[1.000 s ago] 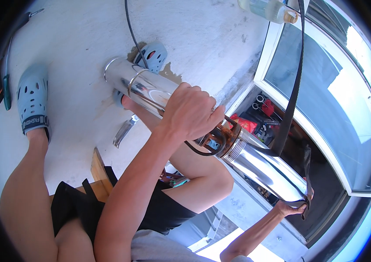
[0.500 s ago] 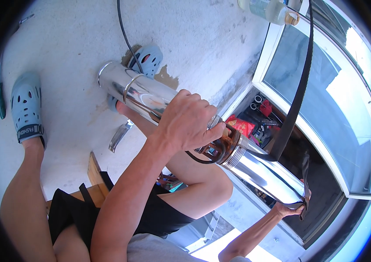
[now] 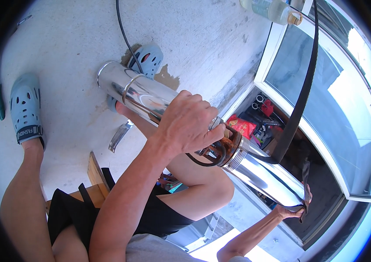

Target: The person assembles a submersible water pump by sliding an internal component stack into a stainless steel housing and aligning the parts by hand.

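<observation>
Across my legs lies a long, shiny steel submersible pump (image 3: 150, 92), tilted from upper left down to lower right. My left hand (image 3: 189, 120) is wrapped around its middle, beside a rusty open coupling (image 3: 229, 147) and a threaded ring. A black strap (image 3: 301, 100) loops around the right-hand cylinder (image 3: 268, 177), one length running up to the top edge. At that cylinder's lower right end, my right hand (image 3: 291, 211) grips the strap's other end against the steel; some of its fingers are hidden behind. A black cable (image 3: 124, 32) reaches the pump from above.
A curved metal strip (image 3: 120, 136) lies on the concrete floor near my legs. Green-handled tools (image 3: 0, 102) are at the far left. A white-framed glass door (image 3: 314, 105) stands at right, with a clear plastic bottle (image 3: 272, 11) above and a cluttered doorway (image 3: 259, 124) beside it.
The strap's upper length has shifted slightly right, and the loose end by my right hand has moved a little. Both hands keep their grips; the pump has barely moved.
</observation>
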A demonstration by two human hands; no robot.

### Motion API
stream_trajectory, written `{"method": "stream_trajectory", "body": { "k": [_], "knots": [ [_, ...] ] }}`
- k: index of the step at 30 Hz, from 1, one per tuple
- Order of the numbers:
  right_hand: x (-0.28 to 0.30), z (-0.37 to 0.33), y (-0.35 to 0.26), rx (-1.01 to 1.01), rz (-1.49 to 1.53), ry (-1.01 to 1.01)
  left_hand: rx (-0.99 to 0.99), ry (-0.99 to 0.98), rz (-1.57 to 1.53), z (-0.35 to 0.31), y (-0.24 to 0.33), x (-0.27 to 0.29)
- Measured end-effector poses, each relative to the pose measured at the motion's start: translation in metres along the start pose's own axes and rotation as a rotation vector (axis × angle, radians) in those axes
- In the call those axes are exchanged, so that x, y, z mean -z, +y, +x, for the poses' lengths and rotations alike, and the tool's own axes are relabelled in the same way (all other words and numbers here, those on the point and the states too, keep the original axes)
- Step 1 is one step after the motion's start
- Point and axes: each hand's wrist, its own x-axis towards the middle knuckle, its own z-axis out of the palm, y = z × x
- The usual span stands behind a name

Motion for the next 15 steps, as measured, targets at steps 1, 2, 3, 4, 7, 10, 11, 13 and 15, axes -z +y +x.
{"method": "stream_trajectory", "body": {
  "k": [1,2,3,4,7,10,11,13,15],
  "knots": [
    [-0.0002,-0.0002,0.0005,0.005,-0.009,0.008,0.0,-0.003,-0.003,0.0003,0.0001,0.0004],
    [-0.0004,-0.0003,0.0007,0.004,-0.008,0.008,0.001,-0.004,-0.002,0.0008,0.0003,0.0009],
    [-0.0006,-0.0002,0.0008,0.007,-0.019,0.026,0.002,-0.004,-0.002,0.0014,0.0006,0.0015],
    [-0.0005,-0.0003,0.0012,0.009,-0.029,0.043,0.003,-0.003,-0.002,0.0015,0.001,0.0019],
    [0.0037,0.0004,0.0033,0.037,-0.047,0.026,0.01,-0.007,-0.008,0.0007,0.001,0.0031],
    [0.0029,-0.0015,0.0019,0.039,-0.032,0.033,-0.01,0.018,-0.014,-0.0007,0.0006,0.0026],
    [0.0015,-0.0021,0.0011,0.038,-0.031,0.033,-0.009,0.017,-0.013,-0.0013,0.0008,0.0026],
    [-0.002,-0.0027,-0.0003,0.046,-0.043,0.062,-0.02,0.046,0.009,-0.0018,0.0013,0.0029],
    [-0.0033,-0.0027,-0.0017,0.05,-0.055,0.055,-0.007,0.031,0.015,-0.0023,0.0006,0.0021]
  ]
}}
